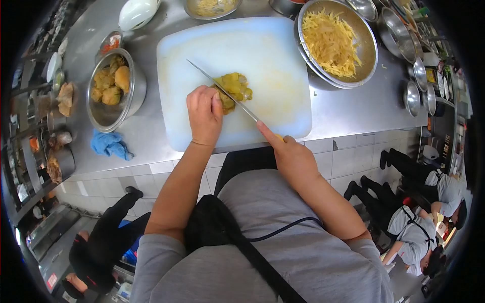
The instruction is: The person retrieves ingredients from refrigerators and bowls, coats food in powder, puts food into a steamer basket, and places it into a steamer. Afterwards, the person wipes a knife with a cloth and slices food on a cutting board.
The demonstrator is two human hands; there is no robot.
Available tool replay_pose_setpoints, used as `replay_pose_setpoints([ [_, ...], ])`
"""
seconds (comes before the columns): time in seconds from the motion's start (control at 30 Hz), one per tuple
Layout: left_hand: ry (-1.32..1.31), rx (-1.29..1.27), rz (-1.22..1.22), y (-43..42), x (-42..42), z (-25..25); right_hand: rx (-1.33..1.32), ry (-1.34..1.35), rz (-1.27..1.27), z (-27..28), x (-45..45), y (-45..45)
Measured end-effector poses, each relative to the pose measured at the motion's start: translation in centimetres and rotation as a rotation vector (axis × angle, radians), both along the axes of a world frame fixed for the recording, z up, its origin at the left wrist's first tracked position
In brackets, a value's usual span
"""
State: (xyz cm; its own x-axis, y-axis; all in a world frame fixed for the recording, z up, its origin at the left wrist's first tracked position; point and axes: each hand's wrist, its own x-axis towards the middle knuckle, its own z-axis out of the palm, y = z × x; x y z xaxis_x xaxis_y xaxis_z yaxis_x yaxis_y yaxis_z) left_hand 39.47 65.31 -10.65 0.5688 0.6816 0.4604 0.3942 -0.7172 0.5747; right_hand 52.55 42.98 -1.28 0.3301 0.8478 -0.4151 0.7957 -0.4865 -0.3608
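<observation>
On the white cutting board point(273, 60) lies a yellow-green pickled vegetable point(235, 86), partly in slices. My left hand point(204, 113) presses on its near left side with the fingers curled. My right hand point(293, 156) grips a kitchen knife point(245, 107) by the handle, which is mostly hidden in my fist. The blade slants up and left across the vegetable, close beside my left fingertips. To the left, a steel pot point(108, 120) holds several whole yellow-green pieces point(104, 86). A steel bowl point(371, 65) at the right is heaped with pale yellow shreds point(328, 43).
A blue cloth point(110, 145) lies near the counter's front edge. Along the back stand a white dish point(137, 12) and a bowl of shreds point(213, 7). Steel bowls point(396, 35) crowd the far right. Several people in dark trousers stand on the floor behind me, on both sides.
</observation>
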Motion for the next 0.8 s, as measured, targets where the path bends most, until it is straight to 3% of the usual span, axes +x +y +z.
replay_pose_setpoints([
  [0.17,-0.031,-0.028,0.015,0.0,0.1,0.0,-0.136,0.008,0.005,1.2,0.4,-2.6],
  [0.53,-0.05,-0.026,0.032,-0.2,0.2,0.3,-0.117,-0.041,0.038,9.9,0.3,-7.3],
  [0.67,-0.047,-0.013,0.018,0.0,0.1,-0.1,-0.132,-0.033,0.034,9.5,0.4,-7.1],
  [0.8,-0.055,-0.002,0.013,0.0,0.2,0.2,-0.065,-0.025,0.057,4.3,0.0,-4.6],
])
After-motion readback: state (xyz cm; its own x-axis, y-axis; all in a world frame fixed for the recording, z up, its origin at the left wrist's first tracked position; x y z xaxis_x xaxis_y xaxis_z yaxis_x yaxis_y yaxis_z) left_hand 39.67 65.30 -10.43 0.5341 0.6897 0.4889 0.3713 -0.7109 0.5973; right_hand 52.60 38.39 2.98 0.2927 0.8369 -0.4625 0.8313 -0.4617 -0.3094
